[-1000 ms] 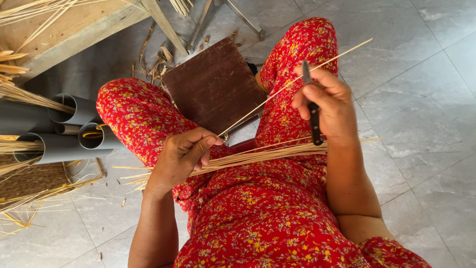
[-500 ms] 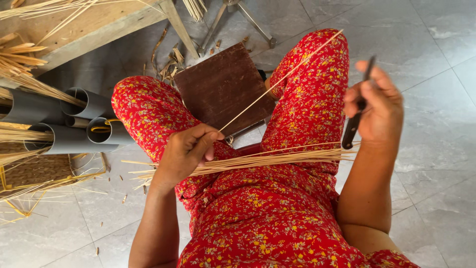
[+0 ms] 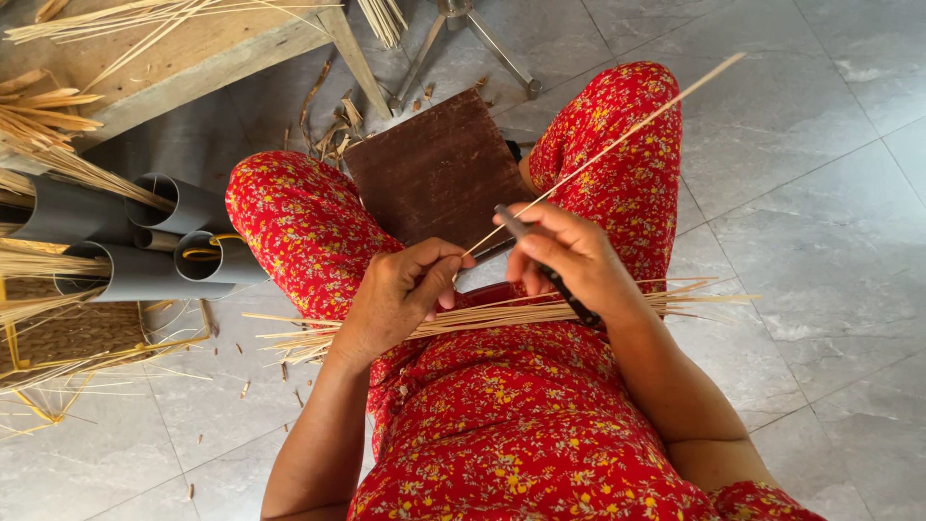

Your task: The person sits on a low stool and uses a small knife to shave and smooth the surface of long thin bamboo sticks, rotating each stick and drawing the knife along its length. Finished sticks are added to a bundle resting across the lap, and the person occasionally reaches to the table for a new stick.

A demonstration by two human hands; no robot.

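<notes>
Head view, frame centre: left hand [image 3: 400, 294] pinches near end of thin bamboo stick [image 3: 617, 145], far tip angled toward upper right; right hand [image 3: 569, 256] fingers clamped round dark knife [image 3: 548, 275], blade against stick; split-stick bundle [image 3: 502, 314] rests across lap, within reach

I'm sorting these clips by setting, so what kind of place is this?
Probably a home craft workspace for bamboo stick-making, set on a grey tiled floor. Loose bamboo slivers lie across the lap, grey pipes hold more sticks, and the right hand holds a knife.
</notes>
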